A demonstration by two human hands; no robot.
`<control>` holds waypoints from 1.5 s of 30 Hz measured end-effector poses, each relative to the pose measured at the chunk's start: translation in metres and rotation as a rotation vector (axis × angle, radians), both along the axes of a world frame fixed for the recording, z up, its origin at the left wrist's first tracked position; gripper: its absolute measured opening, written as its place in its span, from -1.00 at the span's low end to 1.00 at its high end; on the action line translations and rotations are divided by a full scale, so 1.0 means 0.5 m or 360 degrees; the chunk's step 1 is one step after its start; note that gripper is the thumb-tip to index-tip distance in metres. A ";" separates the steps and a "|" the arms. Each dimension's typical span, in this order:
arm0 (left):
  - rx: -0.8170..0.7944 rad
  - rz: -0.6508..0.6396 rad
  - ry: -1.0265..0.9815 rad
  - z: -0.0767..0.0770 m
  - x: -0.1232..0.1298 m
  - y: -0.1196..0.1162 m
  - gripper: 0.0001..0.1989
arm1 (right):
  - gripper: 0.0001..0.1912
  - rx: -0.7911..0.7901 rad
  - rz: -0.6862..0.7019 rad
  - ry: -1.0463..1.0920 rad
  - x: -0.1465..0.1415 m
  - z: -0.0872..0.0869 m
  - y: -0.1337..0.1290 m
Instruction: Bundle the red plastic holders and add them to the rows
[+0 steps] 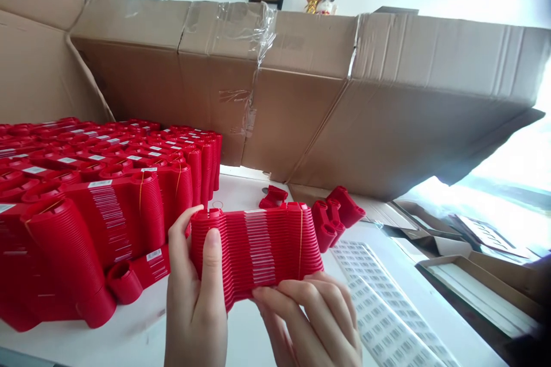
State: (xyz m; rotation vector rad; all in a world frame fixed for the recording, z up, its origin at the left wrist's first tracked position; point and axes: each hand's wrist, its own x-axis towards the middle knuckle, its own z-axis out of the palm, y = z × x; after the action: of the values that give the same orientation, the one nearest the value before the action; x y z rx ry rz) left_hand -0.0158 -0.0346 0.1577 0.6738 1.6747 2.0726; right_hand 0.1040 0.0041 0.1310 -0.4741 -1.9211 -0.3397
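A stack of thin red plastic pieces [279,241] with ring-shaped ends is held up between both hands. White label edges line up down its middle, and an orange rubber band runs around its right end. My left hand [198,292] is closed around the stack's left end, thumb on the near face. At the lower right, my right hand [310,309] has its fingers curled against the bottom edge; what its fingertips pinch there is hidden. Many similar banded red stacks [107,212] with barcode labels stand upright to the left.
Sheets of barcode labels [387,309] lie on the white table [129,338] at right. Small red stacks [331,218] and a loose red piece [274,197] lie behind my hands. A cardboard wall [301,109] rises at the back. An open carton [477,292] sits far right.
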 end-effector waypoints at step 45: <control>-0.0041 -0.0178 -0.0161 -0.052 -0.007 0.044 -0.49 | -0.85 -0.0128 0.0118 -0.0075 0.025 -0.046 0.034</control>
State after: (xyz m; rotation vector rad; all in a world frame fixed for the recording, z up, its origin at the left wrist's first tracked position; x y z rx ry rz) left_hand -0.0191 -0.0124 0.1319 0.6293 1.5690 1.9704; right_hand 0.1165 0.0213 0.1080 -0.4500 -1.9983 -0.2279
